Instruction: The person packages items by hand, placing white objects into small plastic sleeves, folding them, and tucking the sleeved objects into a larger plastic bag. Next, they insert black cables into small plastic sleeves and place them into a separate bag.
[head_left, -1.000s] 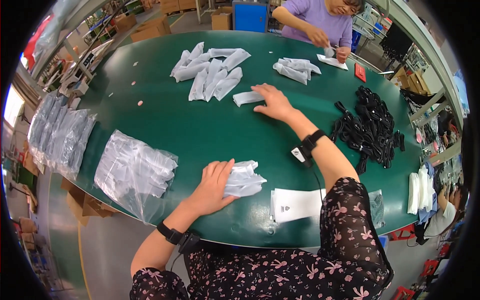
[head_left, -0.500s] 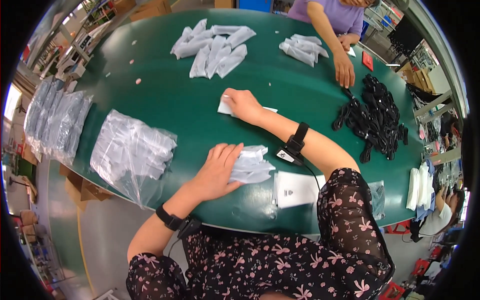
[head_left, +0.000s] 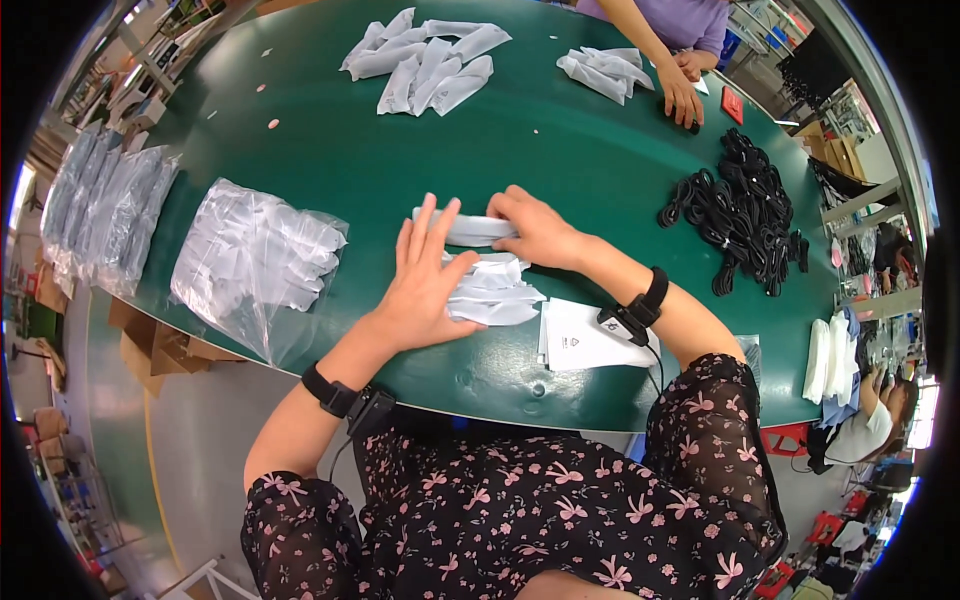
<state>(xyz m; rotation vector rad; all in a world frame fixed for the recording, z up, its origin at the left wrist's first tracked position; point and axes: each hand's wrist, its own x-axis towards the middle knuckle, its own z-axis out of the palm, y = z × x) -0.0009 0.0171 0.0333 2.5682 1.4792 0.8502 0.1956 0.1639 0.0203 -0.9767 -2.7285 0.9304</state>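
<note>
The dark green oval table [head_left: 560, 150] curves away on all sides, and its near edge runs just in front of the person's body. Between the two hands and the far heaps there is a wide bare strip of green surface. To the left, a large clear plastic bag of white pieces [head_left: 255, 262] lies near the table edge. To the right, a white paper sheet [head_left: 580, 338] lies just beside the small pile of white plastic pouches [head_left: 492, 292], and a heap of black cords [head_left: 740, 215] lies well apart.

The left hand [head_left: 425, 285] is flat and open, fingers spread, pressing on the pile of pouches; it grips nothing. The right hand [head_left: 535, 228] is lightly curled and rests on one end of a long flat white plastic pouch [head_left: 465, 228], which lies on the table just behind the pile. The pouch is pale, smooth and slightly shiny.

Across the table, another person's hand [head_left: 682, 100] rests on the surface.
</note>
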